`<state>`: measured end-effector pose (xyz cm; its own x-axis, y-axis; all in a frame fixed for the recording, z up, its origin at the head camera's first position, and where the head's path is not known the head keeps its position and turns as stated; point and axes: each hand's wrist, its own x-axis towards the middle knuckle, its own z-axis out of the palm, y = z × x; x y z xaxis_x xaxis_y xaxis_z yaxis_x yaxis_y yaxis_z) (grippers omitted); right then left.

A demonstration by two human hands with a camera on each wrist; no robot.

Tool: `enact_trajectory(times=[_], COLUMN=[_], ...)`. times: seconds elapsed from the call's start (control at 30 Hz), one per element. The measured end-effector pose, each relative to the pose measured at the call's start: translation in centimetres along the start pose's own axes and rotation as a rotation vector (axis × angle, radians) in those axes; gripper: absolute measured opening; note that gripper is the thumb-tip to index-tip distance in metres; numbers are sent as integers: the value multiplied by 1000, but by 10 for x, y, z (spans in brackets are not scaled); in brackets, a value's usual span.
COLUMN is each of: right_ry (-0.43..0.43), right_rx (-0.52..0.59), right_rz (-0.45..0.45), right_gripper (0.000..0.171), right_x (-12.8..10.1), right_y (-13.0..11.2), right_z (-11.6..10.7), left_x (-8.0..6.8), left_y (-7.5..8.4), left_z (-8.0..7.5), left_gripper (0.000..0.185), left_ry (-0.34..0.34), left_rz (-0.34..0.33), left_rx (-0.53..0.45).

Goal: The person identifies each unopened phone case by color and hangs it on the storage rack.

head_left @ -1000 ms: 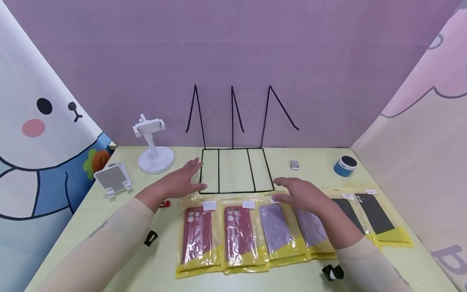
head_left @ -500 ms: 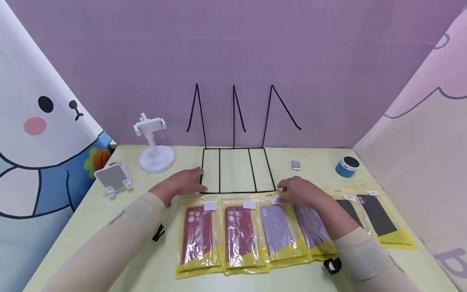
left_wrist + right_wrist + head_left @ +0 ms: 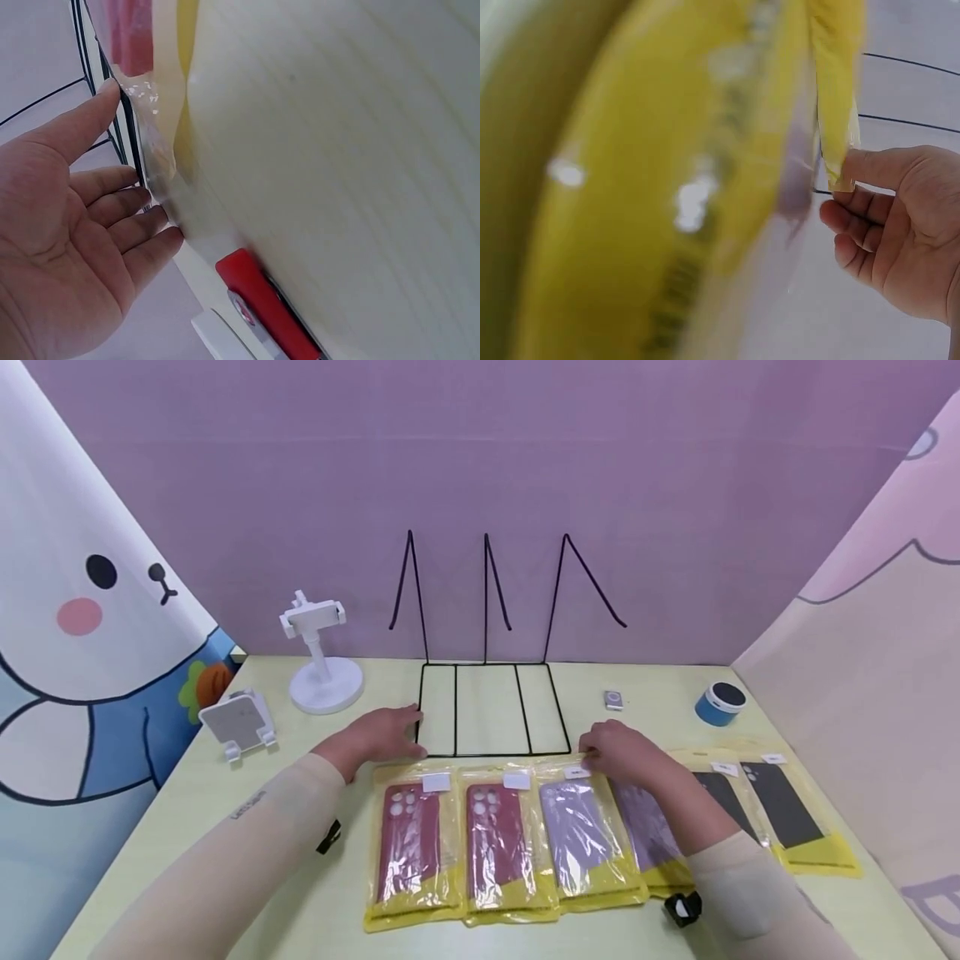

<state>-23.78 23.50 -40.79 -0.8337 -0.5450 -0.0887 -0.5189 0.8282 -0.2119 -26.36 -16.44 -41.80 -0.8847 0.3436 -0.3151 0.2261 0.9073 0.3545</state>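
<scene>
A pale yellow-green counter (image 3: 247,860) is carrying everything, backed by a purple wall, with cartoon-printed panels standing along both sides. At the middle of the counter, against the wall, a black wire rack (image 3: 487,710) is lying with its flat base divided into three cells and three thin wire dividers rising behind it. Just in front of the rack's near edge, a row of phone cases in yellow packets is lying side by side: two red cases (image 3: 450,839), then a purple case (image 3: 576,831), a second purple one partly under the right forearm, and two dark cases (image 3: 780,810) at the right end. The person's left hand (image 3: 375,737) is resting palm down by the rack's front left corner, its fingers (image 3: 112,184) lying relaxed and slightly spread, with the tips touching the black wire and the top edge of the first red packet. The right hand (image 3: 626,753) is sitting at the rack's front right corner, its fingers (image 3: 855,206) curling and pinching the top edge of a yellow packet beside the wire. To the left, a white phone holder (image 3: 324,652) on a round base and a small white folding stand (image 3: 236,722) are standing well apart from the hands. On the right, a blue round speaker (image 3: 718,703) and a small silver device (image 3: 614,699) are sitting near the back.
</scene>
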Motion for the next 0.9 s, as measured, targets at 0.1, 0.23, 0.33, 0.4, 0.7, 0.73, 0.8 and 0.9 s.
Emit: enact_trajectory(times=[0.1,0.23,0.33,0.4,0.7,0.73,0.8,0.9], right_ry=[-8,-28,-21,-15,98,124,163,215], right_rx=[59,179,226,257,409,394,370,346], right_rz=[20,85,118,130,-4,-25,-49,-76], right_gripper=[8,12,12,13,6,8,10,11], right_x=[-8,-20,-28,-34,-58,-60,-63,-67], right_y=[-2,-7,-10,-12,-26,-27,-29,-32], right_z=[-11,-28,-39,-47,-82,-85,-93,-102], left_x=[2,1,0,-1,2,2,2,2], left_y=[1,2,3,3,5,5,6,6], left_z=[0,-2,-3,-4,-2,-2,-3,-3], left_gripper=[80,80,80,80,79,79,78,78], left_ry=[3,1,-2,-4,-12,-11,-9,-13], left_rz=[4,4,-5,-8,-24,-25,-19,-13], left_rx=[13,38,38,34,68,69,73,80])
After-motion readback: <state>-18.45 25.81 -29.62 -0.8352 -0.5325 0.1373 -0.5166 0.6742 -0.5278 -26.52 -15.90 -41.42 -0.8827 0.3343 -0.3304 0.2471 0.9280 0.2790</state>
